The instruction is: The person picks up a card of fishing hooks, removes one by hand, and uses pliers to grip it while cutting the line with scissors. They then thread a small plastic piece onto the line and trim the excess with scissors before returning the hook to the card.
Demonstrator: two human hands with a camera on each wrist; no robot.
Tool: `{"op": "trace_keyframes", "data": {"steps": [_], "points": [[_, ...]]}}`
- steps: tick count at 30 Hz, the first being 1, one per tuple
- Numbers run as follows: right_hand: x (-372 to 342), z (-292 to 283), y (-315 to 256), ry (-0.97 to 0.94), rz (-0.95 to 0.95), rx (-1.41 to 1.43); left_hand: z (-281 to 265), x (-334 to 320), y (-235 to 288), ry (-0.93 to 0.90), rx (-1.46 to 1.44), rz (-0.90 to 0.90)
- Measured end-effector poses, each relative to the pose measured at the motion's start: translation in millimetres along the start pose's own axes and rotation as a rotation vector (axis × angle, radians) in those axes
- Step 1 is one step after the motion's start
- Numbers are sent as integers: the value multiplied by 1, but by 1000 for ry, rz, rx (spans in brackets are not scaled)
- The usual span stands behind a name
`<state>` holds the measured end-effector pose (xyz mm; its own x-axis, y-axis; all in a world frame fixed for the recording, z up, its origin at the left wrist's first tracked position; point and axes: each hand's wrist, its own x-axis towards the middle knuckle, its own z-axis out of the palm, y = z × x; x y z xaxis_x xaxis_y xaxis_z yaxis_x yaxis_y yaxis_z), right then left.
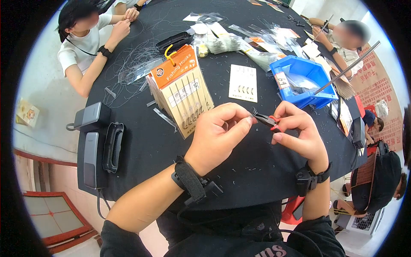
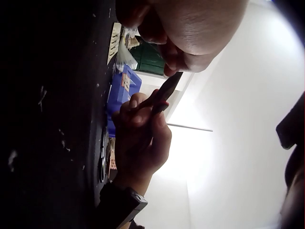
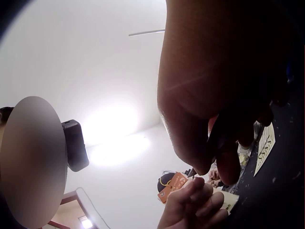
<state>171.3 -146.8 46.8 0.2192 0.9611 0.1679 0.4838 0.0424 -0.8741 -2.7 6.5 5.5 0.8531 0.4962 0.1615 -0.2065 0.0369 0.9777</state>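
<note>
The left hand (image 1: 222, 135) pinches a small dark hook (image 1: 253, 112) between thumb and index finger. The right hand (image 1: 299, 130) holds small pliers (image 1: 266, 120) with red and black handles, their jaws at the hook by the left fingertips. In the left wrist view the pliers (image 2: 167, 90) reach from the right hand (image 2: 140, 138) toward the left fingers. The right wrist view shows the left hand (image 3: 193, 205) beyond the right hand (image 3: 205, 86); whether the jaws clamp the hook cannot be told.
An orange-topped stack of hook cards (image 1: 184, 85) stands left of the hands. Beyond them lie a white card with hooks (image 1: 243, 81) and a blue bin (image 1: 304, 73). Power banks (image 1: 92, 145) sit at the left edge, tangled line (image 1: 128, 64) behind. People sit across the black table.
</note>
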Motion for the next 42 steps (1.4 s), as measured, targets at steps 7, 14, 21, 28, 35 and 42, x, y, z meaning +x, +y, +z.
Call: {"op": "trace_keyframes", "data": {"steps": [7, 14, 21, 28, 35, 42], "points": [[0, 0, 1, -3, -13, -44, 0, 1, 0, 5, 8, 3], [0, 3, -4, 15, 49, 15, -1, 1, -3, 10, 26, 5], [-4, -2, -2, -174, 216, 293, -3, 2, -2, -72, 107, 49], [-9, -5, 0, -234, 333, 463, -2, 3, -3, -139, 96, 5], [-9, -5, 5, -281, 377, 570, -2, 3, -8, -147, 69, -10], [-10, -5, 8, -299, 405, 675, -3, 3, -5, -172, 26, -36]]}}
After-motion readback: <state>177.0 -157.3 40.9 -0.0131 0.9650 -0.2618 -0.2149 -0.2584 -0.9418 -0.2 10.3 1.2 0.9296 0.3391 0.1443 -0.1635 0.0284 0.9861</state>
